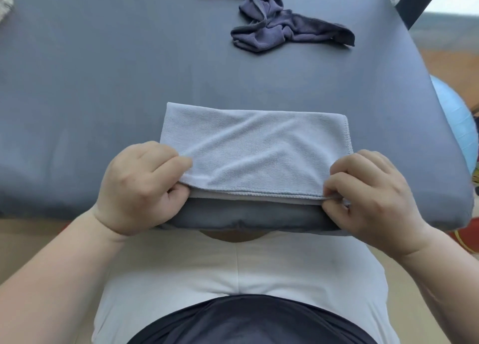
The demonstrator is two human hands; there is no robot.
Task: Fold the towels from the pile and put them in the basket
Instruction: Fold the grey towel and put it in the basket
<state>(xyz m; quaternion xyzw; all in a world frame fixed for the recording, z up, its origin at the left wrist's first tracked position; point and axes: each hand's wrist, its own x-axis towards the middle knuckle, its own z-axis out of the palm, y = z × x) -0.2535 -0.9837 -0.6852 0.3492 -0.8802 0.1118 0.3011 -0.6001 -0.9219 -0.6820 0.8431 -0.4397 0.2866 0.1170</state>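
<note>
Table [90, 84]: padded and grey-blue. The work sits at its 6 o'clock edge, so a towel dragged further toward the person could slide off into the lap.
Left hand [140, 185]: at the towel's 8 o'clock corner, fingers curled and pinching the cloth against the thumb. If this pinch catches only the top layer, the lower layer probably lags and the fold skews.
Towel [254, 146]: pale blue, lying doubled and flat at the centre of the view, its long sides running 9 to 3 o'clock. Diagonal wrinkles cross it. At the near hem a strip of the lower layer shows past the top one, so the edges do not quite meet. Folding again from here would likely lock that offset in.
Pile [285, 30]: dark towels crumpled at 12 to 1 o'clock, well apart from the hands, not yet folded.
Right hand [368, 196]: at the towel's 4 o'clock corner, thumb and fingertips nipping the hem. A harder pull here than on the left would twist the rectangle.
Ball [453, 120]: pale blue, off the table at 3 o'clock.
Basket: not in view, so the drop spot can't be judged.
</note>
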